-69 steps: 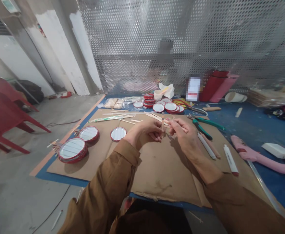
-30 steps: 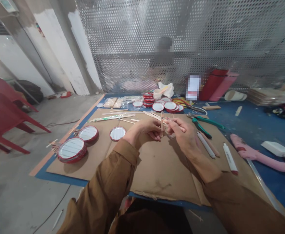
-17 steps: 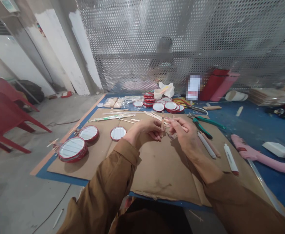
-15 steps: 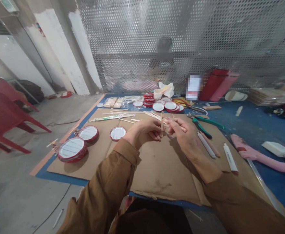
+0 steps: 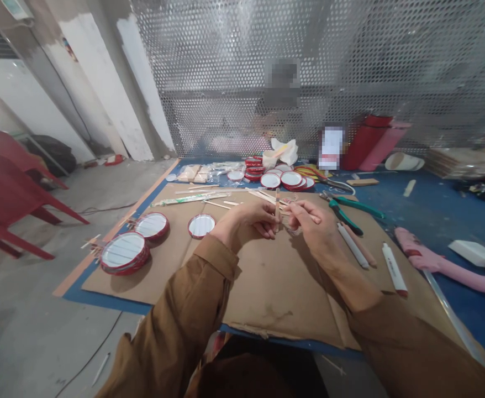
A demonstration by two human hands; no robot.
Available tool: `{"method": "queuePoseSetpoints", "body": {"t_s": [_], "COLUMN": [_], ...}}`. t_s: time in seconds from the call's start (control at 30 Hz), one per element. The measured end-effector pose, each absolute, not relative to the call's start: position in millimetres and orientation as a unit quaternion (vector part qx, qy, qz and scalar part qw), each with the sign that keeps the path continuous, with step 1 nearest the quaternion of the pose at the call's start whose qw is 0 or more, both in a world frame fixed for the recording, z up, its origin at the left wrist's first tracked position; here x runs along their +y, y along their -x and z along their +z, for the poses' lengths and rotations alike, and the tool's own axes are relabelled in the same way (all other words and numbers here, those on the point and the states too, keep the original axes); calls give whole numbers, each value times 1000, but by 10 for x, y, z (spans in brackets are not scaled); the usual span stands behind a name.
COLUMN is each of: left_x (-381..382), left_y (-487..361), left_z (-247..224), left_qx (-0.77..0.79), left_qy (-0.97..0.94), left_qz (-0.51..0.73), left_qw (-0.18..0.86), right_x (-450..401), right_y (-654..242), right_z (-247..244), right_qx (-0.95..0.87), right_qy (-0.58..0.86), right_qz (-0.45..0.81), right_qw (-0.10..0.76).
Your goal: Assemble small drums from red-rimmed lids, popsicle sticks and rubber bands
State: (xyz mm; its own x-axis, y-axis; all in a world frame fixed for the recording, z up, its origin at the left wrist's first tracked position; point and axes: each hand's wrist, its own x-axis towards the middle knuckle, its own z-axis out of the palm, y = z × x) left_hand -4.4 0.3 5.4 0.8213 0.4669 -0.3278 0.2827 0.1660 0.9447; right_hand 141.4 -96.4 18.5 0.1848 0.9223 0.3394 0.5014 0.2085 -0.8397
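Between finger and thumb my left hand (image 5: 259, 219) pinches a short wooden stick (image 5: 277, 202), held upright above the cardboard (image 5: 267, 298). Close on its right, my right hand (image 5: 311, 218) has its fingers pinched together around a thin pale piece that sticks out past the fingertips; what it is stays too small to tell. Behind the hands lie loose wooden sticks (image 5: 215, 204). A red-rimmed round lid (image 5: 201, 226) rests left of my left hand, and two thicker red-rimmed discs (image 5: 125, 253) with sticks attached sit at the cardboard's left.
Green-handled pliers (image 5: 346, 215), markers (image 5: 394, 268) and a pink glue gun (image 5: 445, 262) lie to the right. More red-rimmed lids (image 5: 291, 179) are piled at the back, near a phone (image 5: 331, 148) and a red bottle (image 5: 367, 142). Red chairs (image 5: 10, 199) stand left.
Both hands stay nearly in place, the right fingers shifting slightly around what they hold. The camera view has moved a little.
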Motion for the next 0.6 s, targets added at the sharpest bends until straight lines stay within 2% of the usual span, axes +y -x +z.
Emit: {"method": "queuePoseSetpoints", "body": {"t_s": [0.47,0.6], "left_x": [-4,-9], "left_y": [46,57], "left_z": [54,61], "left_qx": [291,286], "left_qy": [-646,-650], "left_qz": [66,69], "left_qw": [703,701], "right_x": [-938,-960], "right_y": [-1405,-1392], "right_z": [156,181], "right_qx": [-580,-590], "right_qy": [564,570], "right_qz": [234,235], "right_qw": [539,522]}}
